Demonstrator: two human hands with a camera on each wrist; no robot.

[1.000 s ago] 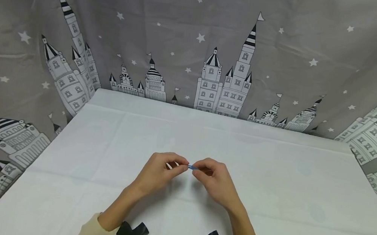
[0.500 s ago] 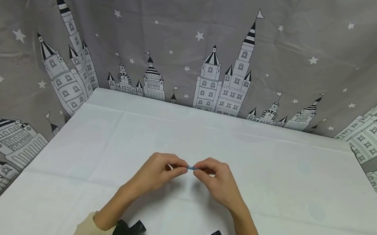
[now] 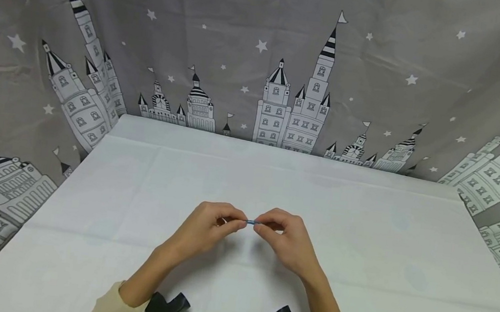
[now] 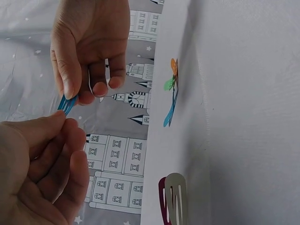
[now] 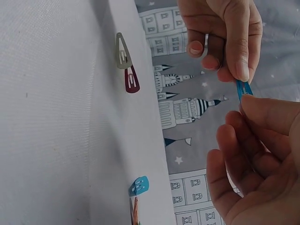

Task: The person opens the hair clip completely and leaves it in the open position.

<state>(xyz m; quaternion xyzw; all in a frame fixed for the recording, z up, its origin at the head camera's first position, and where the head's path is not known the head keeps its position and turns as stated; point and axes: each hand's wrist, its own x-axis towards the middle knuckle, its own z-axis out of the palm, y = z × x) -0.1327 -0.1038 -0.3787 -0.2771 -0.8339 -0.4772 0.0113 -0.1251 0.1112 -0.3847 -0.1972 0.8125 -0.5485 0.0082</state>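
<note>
A small blue snap hair clip (image 3: 250, 222) is held level between my two hands, above the white table. My left hand (image 3: 209, 227) pinches one end with thumb and index finger. At the other end, my right hand (image 3: 285, 235) pinches it the same way. The wrist views show the slotted metal middle of the clip (image 4: 66, 106) between the fingertips, with both ends covered. The remaining fingers of each hand curl loosely, holding nothing.
In the left wrist view, orange (image 4: 175, 66), green (image 4: 168, 84) and blue clips (image 4: 169, 115) lie grouped on the white tabletop (image 3: 360, 227). A greyish clip (image 5: 121, 52) overlaps a dark red clip (image 5: 132, 81). A grey castle-print curtain (image 3: 227, 18) hangs behind.
Both hands keep their pinch on the hair clip. It now looks like a thin split strip where it looked more solid before. The head view has shifted slightly.
</note>
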